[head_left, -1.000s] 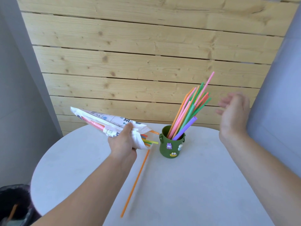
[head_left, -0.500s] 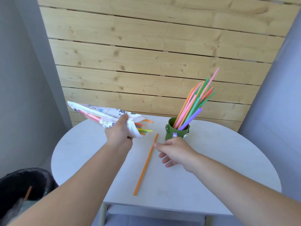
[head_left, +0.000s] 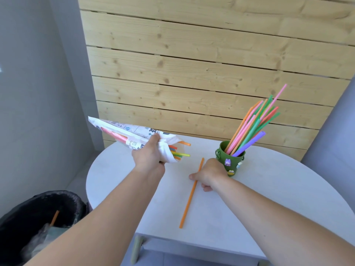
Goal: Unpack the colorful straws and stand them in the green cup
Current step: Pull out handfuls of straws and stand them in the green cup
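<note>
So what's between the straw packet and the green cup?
An orange straw lying on the table, the right hand pinching it, seen in the head view.

A second ago the right hand [head_left: 208,174] hangs open in the air to the right of the green cup [head_left: 229,160]; half a second ago it reaches low over the worktop [head_left: 269,189] with its fingers spread; now it is down on the orange straw [head_left: 189,202], thumb on one side, fingers curled on the other, just beside the cup; the left hand [head_left: 148,157] with the packet [head_left: 134,134] now stands farther from the cup; the view has drawn back, showing more of the black bin [head_left: 28,217].
</note>
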